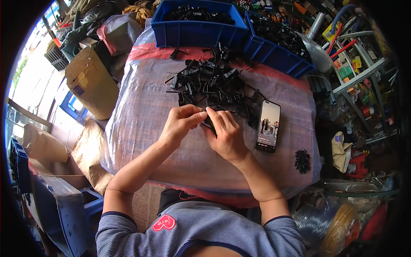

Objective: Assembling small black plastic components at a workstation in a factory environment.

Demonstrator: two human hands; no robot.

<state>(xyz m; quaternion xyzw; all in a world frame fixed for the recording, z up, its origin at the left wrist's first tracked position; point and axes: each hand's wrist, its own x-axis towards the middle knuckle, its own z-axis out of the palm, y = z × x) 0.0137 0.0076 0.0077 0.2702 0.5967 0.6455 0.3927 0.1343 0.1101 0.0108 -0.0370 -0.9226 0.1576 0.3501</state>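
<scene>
Both hands meet over the middle of a work surface (145, 150) wrapped in woven plastic sheet. My right hand (227, 135) is closed around a small black plastic part (208, 121), mostly hidden by the fingers. Thumb and forefinger of my left hand (182, 122) pinch at the upper end of the same part; whatever else they grip is too small to make out. Just beyond the hands spreads a loose heap of black plastic parts (209, 81) with thin prongs. Off to the right sits a little pile of tiny black pieces (302, 161).
A lit phone (268, 126) lies right of my right hand. Two blue crates, one at the back (199, 34) and one at back right (278, 53), hold more black parts. A cardboard box (92, 83) stands at left, a cluttered metal rack (359, 70) at right.
</scene>
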